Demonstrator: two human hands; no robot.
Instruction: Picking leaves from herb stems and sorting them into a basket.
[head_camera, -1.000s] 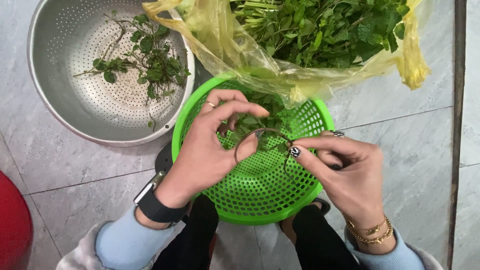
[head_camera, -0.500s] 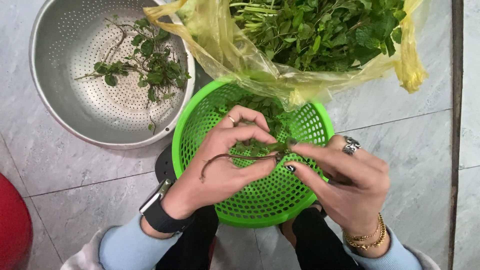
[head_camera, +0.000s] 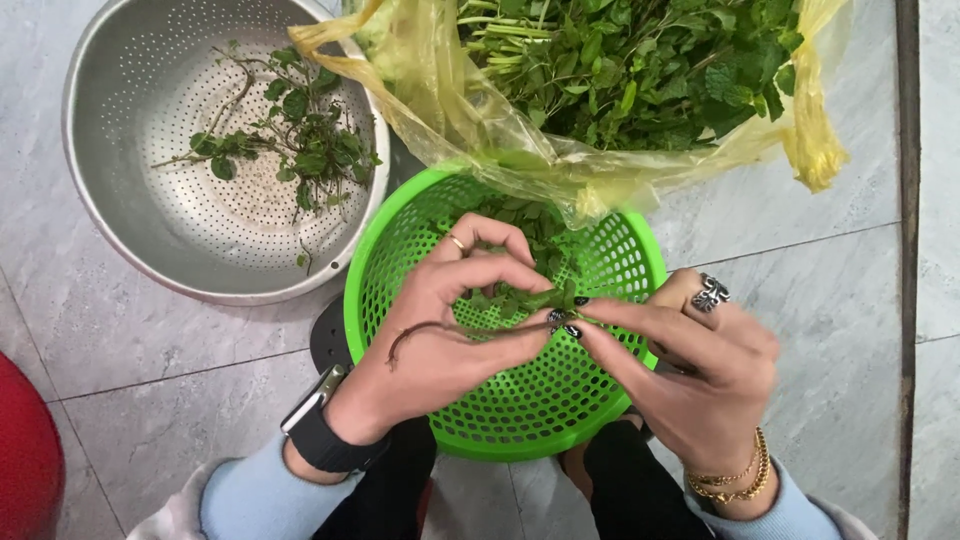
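Since half a second ago right hand (head_camera: 690, 370) has slid right along the sprig (head_camera: 480, 325), which lies left-right over the green basket (head_camera: 400, 260) at frame centre, leafy tip pinched by right fingertips, stem pinched in left hand (head_camera: 440, 320).

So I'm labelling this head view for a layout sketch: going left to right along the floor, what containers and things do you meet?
Red object at the edge → metal colander → green plastic basket → yellow bag of herbs.
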